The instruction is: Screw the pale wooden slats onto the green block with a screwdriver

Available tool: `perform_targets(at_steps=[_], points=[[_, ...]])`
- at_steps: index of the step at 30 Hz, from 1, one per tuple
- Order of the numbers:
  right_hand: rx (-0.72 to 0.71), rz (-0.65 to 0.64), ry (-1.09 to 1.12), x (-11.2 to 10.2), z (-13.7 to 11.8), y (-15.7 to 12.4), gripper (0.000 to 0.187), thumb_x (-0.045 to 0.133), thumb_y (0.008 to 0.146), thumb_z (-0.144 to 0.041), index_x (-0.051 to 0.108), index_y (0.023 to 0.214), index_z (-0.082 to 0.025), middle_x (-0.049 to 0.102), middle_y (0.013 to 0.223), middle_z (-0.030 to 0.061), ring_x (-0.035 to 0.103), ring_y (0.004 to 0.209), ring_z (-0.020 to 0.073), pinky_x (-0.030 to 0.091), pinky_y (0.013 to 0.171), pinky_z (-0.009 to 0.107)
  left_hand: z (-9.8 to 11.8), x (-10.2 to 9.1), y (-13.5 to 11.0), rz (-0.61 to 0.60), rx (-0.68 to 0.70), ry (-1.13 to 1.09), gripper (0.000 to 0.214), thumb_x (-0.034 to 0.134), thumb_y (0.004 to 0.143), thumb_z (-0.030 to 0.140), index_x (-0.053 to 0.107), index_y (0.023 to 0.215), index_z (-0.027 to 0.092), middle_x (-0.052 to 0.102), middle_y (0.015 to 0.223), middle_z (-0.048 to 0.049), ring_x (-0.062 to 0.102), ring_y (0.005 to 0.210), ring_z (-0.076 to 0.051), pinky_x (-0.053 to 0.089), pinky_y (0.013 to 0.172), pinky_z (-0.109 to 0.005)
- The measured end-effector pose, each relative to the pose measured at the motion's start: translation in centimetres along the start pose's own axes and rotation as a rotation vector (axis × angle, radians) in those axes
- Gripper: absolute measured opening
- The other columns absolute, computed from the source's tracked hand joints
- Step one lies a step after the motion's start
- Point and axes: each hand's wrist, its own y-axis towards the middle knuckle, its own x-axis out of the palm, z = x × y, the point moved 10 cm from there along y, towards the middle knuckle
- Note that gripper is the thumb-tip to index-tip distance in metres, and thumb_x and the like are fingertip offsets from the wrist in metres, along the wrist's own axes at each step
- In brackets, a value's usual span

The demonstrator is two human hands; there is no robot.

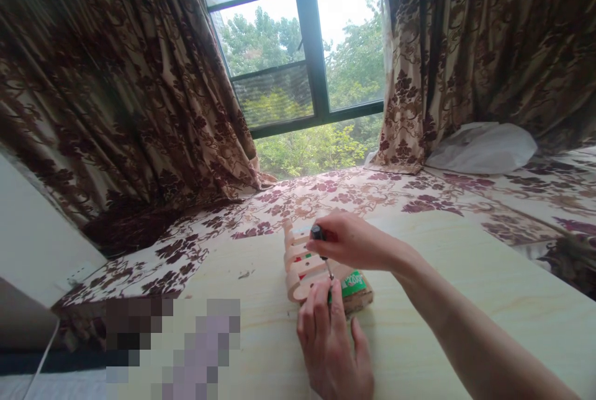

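My right hand (351,240) is closed around the black handle of a screwdriver (318,234). Its thin shaft points down at a pale wooden piece (298,272) with several curved slats and small dark holes. Close to the screwdriver's tip, the outstretched fingers of my left hand (333,338) rest on the near end of the wood, with the thumb apart. Whether those fingertips touch a screw is too small to tell. Under the wooden piece lies a brown block-like pack with a green printed label (354,283), partly hidden by my left hand and the wood.
The pale wood-grain tabletop (433,300) carries the work, with small dark bits (246,274) left of it. Behind are a floral-covered ledge (354,192), floral curtains (139,77) and a window (321,46). A white plastic bag (484,148) lies at the right. A blurred-out patch covers the lower left.
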Motion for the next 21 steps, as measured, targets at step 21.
perform_targets(at_steps=[21], points=[[0.121,0.094,-0.048,-0.9,1.9,0.1,0.026,0.054,0.078,-0.036,0.044,0.062,-0.017,0.044,0.056,-0.0034,0.033,0.053,0.0078,0.021,0.050,0.024,0.1,0.0,-0.1,-0.003,0.111,0.073,0.048,0.049,0.077,0.010,0.045,0.125,0.012,0.049,0.124,-0.0112,0.042,0.118,-0.025,0.033,0.095,-0.039]])
